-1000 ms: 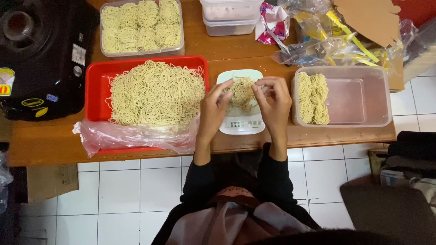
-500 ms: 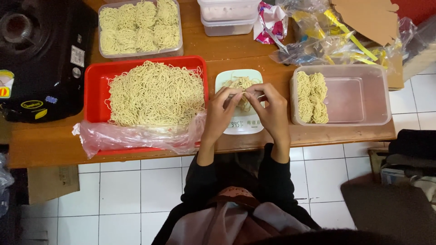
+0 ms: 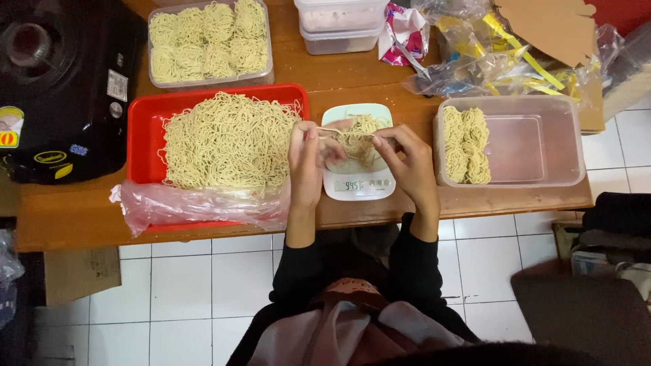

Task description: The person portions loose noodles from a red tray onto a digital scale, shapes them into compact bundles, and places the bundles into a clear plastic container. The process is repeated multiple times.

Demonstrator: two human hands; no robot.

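Noodles (image 3: 354,137) hang in a small bundle over the scale (image 3: 358,181) near the table's front edge, stretched sideways between both hands: left hand (image 3: 305,152) and right hand (image 3: 405,159) each pinch one end, equally near.

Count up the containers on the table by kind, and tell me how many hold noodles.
Red tray: 1, heaped with loose noodles
Clear plastic tubs: 4, counting the one at the back full of noodle nests, the one on the right with a few nests, and two stacked, lidded ones whose contents I cannot make out
Total: 5 containers, 3 holding noodles
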